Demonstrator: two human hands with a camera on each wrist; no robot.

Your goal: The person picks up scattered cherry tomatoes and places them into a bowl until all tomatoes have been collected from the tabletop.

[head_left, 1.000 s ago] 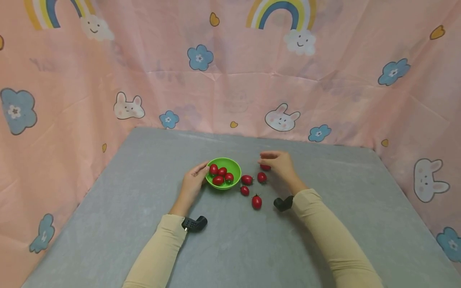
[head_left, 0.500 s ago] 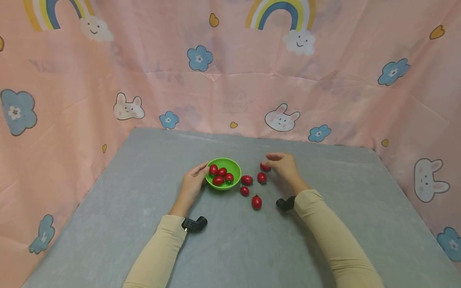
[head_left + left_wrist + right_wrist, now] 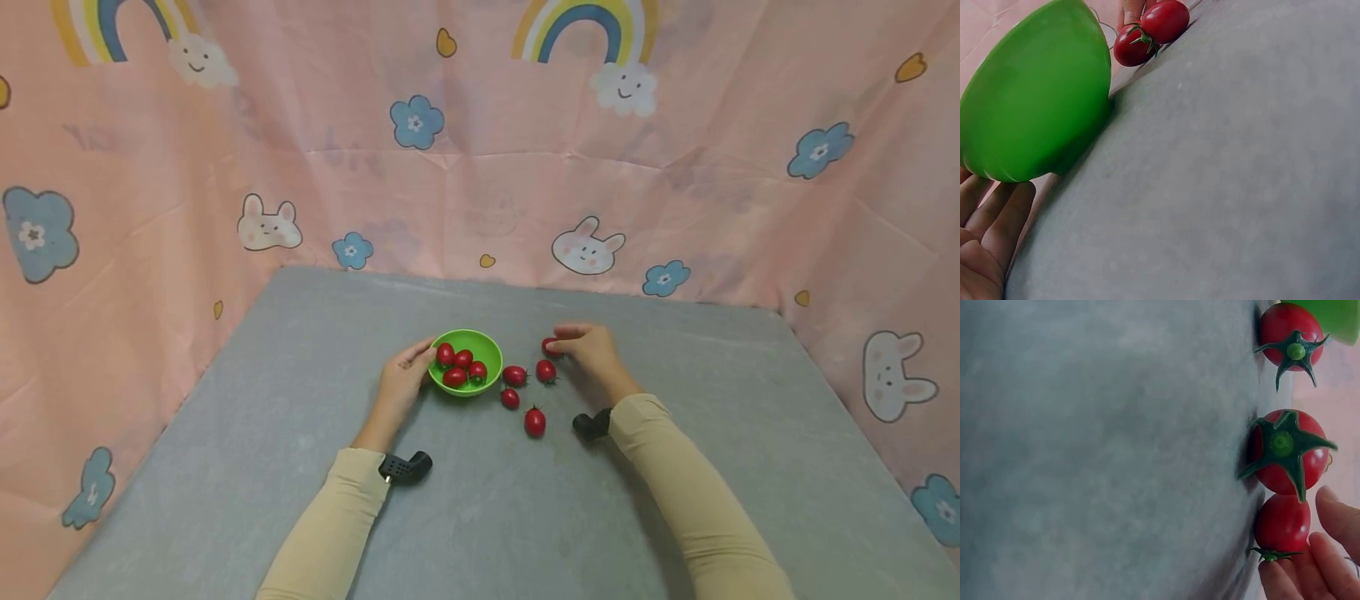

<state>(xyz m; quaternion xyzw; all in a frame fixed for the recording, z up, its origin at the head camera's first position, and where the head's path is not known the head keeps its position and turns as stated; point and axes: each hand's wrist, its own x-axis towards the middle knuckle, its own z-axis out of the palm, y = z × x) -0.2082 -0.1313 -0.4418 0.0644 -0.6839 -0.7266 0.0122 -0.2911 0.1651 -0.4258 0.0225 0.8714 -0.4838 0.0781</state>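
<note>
My left hand [image 3: 401, 379] holds the green bowl [image 3: 489, 354] at its left side, the fingertips [image 3: 1019, 194] against its outer wall in the left wrist view; the thumb is hidden there. Several red cherry tomatoes [image 3: 454, 377] lie in the bowl. My right hand [image 3: 594, 354] is at the farthest loose tomato [image 3: 549, 346], which lies on the table. In the right wrist view, the fingers [image 3: 1279, 581] are right at that tomato [image 3: 1282, 522] by its green stem end, while the thumb [image 3: 1335, 512] stands apart from its side.
Between bowl and right hand lie more loose tomatoes: one [image 3: 546, 371] nearest the hand, one [image 3: 514, 376] by the bowl's rim, one [image 3: 510, 398] just below it, and one [image 3: 535, 422] closest to me. A patterned pink curtain [image 3: 480, 192] encloses the grey table [image 3: 480, 517].
My right hand first drew back to the right, uncovering the far tomato, then came slightly nearer, its thumb now overlapping that tomato. The left hand and bowl stay put.
</note>
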